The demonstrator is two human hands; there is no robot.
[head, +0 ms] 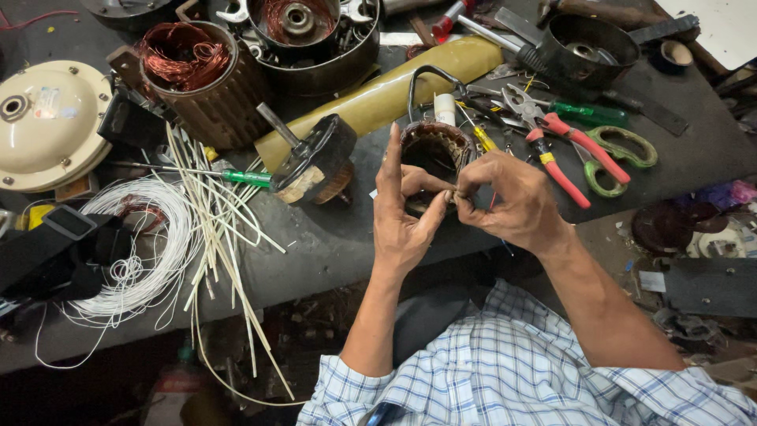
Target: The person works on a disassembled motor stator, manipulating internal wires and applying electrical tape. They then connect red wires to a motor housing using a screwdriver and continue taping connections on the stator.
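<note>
From the head camera you are looking down at your two hands meeting over a small round motor stator [432,154] that stands at the near edge of the dark tabletop [331,244]. Your left hand [404,217] rises beside the stator on its left, forefinger pointing straight up, thumb bent across toward the other hand. Your right hand [512,201] comes in from the right, its fingers [465,189] pinched nearly closed with the thumb against the stator's near rim; whatever thin thing sits in that pinch is too small to tell. Your left thumb touches the same spot, so both hands meet at the stator's front edge.

Just right of the stator lie red-handled pliers [556,150] and green-handled scissors [619,154], close together. To its left, a rotor with a shaft [311,166] rests tilted, and a green-handled screwdriver [236,175] lies touching it. Farther left are a loose bundle of pale sleeving strips [209,213] and a coil of white wire [150,252]. A larger stator with copper winding [197,75] stands behind them, and a cream fan cover [47,122] lies at the far left.
</note>
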